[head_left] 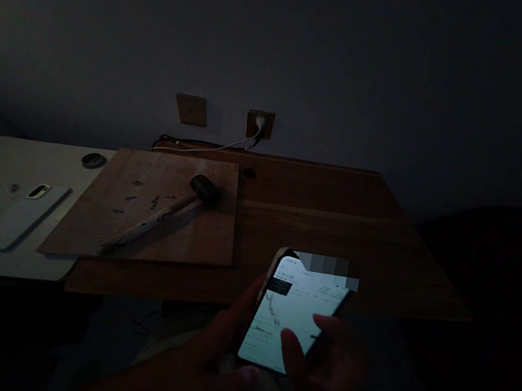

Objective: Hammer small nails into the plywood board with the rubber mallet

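Observation:
The room is dark. My left hand (221, 348) is wrapped round a lit smartphone (289, 315) from its left edge and below, in front of the wooden table. My right hand (326, 378) rests at the phone's lower right, its thumb lying on the bright screen and its fingers behind the right edge. The screen shows a chart. A mallet (166, 213) with a dark head and a pale handle lies on a plywood board (135, 241), well away from both hands, with several small nails (142, 198) scattered beside it.
The board overlaps a brown wooden table (334, 233) and a white table (7, 168) on the left. A second phone (23, 214) lies face down there, near a dark round object (93, 160). A white charger (259, 122) sits in a wall socket, beside a switch plate (190, 110).

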A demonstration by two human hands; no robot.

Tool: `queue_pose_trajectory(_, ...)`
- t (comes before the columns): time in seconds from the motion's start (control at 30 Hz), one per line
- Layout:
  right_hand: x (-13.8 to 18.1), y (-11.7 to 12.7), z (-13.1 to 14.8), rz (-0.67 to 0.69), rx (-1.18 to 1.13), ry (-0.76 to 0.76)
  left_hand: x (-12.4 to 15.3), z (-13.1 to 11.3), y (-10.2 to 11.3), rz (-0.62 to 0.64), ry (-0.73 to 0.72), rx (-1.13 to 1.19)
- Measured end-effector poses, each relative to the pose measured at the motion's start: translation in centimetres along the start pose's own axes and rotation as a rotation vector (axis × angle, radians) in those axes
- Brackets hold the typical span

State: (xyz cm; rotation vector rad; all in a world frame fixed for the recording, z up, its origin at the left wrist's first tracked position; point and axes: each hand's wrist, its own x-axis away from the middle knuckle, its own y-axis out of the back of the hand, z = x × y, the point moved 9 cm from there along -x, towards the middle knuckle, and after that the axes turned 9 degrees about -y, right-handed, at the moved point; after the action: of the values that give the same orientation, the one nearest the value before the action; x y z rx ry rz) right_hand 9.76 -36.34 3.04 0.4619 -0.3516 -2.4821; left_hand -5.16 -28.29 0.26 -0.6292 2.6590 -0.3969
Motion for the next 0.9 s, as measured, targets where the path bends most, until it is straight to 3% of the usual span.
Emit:
queue_pose_trajectory(0.13,0.9,-0.4,-0.1,0.007,-0.014,-0.101,0.2,0.1,-0.2,-0.023,0.018,0.021)
queue_pose_trajectory(0.3,0.4,-1.5,-1.5,0.161,-0.115,-0.068,0.1,0.1,-0.1,-0.011,0.027,-0.002)
queue_pose_trajectory(0.47,0.5,-0.6,-3.5,0.097,-0.142,-0.142,0.1,-0.2,0.0,0.004,-0.006,-0.016)
queue_pose_trajectory(0.7,0.2,0.2,-1.5,0.064,0.048,0.045,0.6,0.5,0.0,-0.036,0.059,0.014)
queue_pose_trajectory(0.9,0.3,0.2,0.5,0.026,0.153,0.182,0.5,0.5,0.0,-0.037,0.032,0.005)
